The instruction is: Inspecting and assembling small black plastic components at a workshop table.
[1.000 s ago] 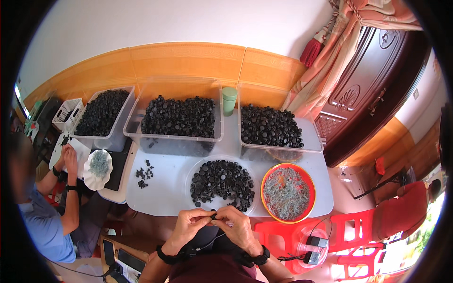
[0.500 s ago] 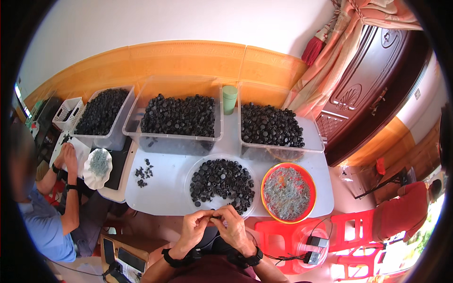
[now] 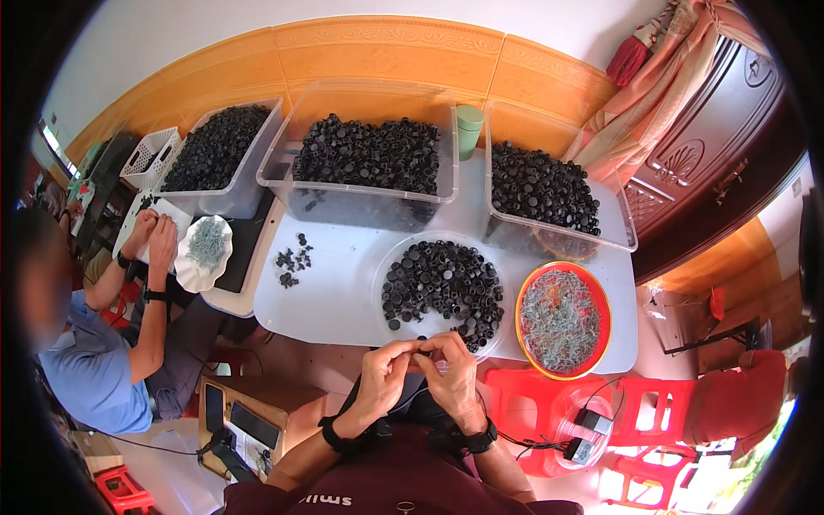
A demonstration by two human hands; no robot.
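Note:
My left hand [image 3: 385, 376] and my right hand [image 3: 452, 371] meet in front of me at the table's near edge. Both are closed in a pinch, fingertips together around a small black plastic part [image 3: 422, 351], mostly covered by the fingers. Just beyond them lies a round clear tray [image 3: 432, 325] heaped with small black round caps [image 3: 442, 276]. To its right stands a red bowl with a yellow rim [image 3: 608, 300], full of thin silver screw-like pieces [image 3: 558, 322]. Several loose black parts [image 3: 293, 260] lie on the white table left of the tray.
Clear bins of black caps [image 3: 365, 159] line the table's back, with a green cup [image 3: 469, 129] between two. At left, a person in a blue shirt [image 3: 107, 369] works beside a scalloped white bowl [image 3: 193, 275]. Red stools [image 3: 532, 403] stand right; phones [image 3: 254, 424] lie lower left.
The whole view has shifted, so the table and bins appear higher and further right. My hands stay pinched together, now with the fingertips overlapping the tray's near edge.

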